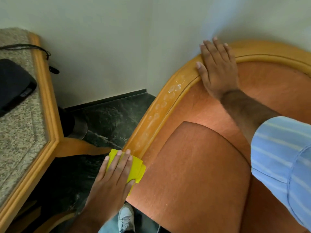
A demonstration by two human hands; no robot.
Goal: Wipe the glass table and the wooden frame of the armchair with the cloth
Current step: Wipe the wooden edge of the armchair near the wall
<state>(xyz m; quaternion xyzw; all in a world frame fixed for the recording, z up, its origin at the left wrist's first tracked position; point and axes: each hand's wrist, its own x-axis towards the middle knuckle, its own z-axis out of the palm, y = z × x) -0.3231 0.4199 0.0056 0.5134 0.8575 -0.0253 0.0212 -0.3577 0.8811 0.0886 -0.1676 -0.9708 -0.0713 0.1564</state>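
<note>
An armchair with orange upholstery point(202, 165) and a curved light wooden frame point(151, 125) fills the right side. Pale dusty smudges mark the frame's upper curve. My left hand point(114, 179) presses a folded yellow cloth point(136, 167) flat onto the lower end of the wooden frame. My right hand point(217, 71) lies flat and spread on the top of the frame, holding nothing. The table point(48, 115) with its wooden rim stands at the left; its top shows a speckled beige pattern.
A black pouch point(13, 84) with a cord lies on the table's far left. Dark green marble floor point(109, 118) runs between table and chair. A pale wall stands close behind. My white shoe point(125, 217) shows at the bottom.
</note>
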